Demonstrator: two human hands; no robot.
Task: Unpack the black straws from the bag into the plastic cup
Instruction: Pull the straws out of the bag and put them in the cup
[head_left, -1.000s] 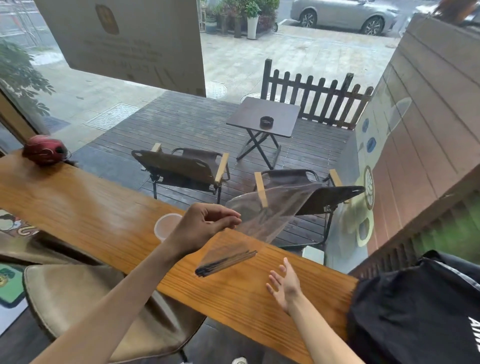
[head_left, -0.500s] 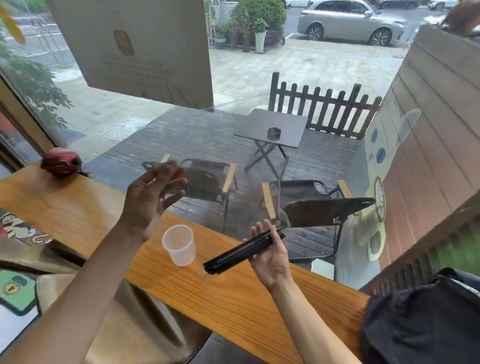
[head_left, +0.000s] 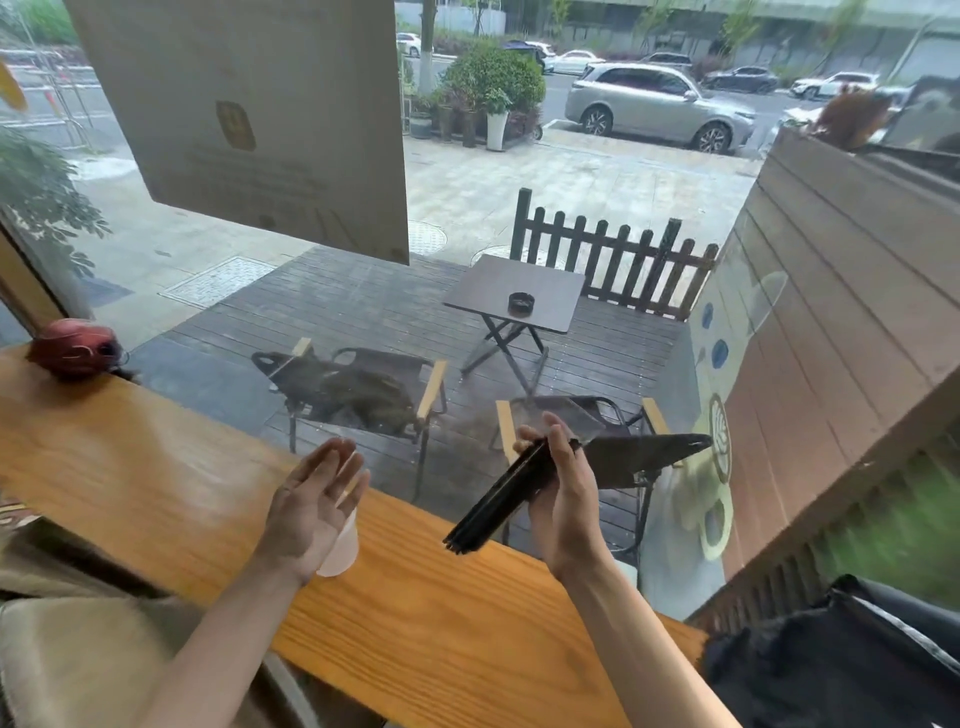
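I note the wooden counter (head_left: 156, 467) first. My left hand (head_left: 311, 506) is spread, palm open, in front of the plastic cup (head_left: 340, 551). My right hand (head_left: 563, 499) clasps the black straws (head_left: 498, 501), tilted toward the cup. Risk: a loose bundle fans out, missing the rim or tipping the unsteadied cup.

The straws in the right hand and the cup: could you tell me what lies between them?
In the head view, only bare wooden counter lies between the straws in the right hand and the cup.
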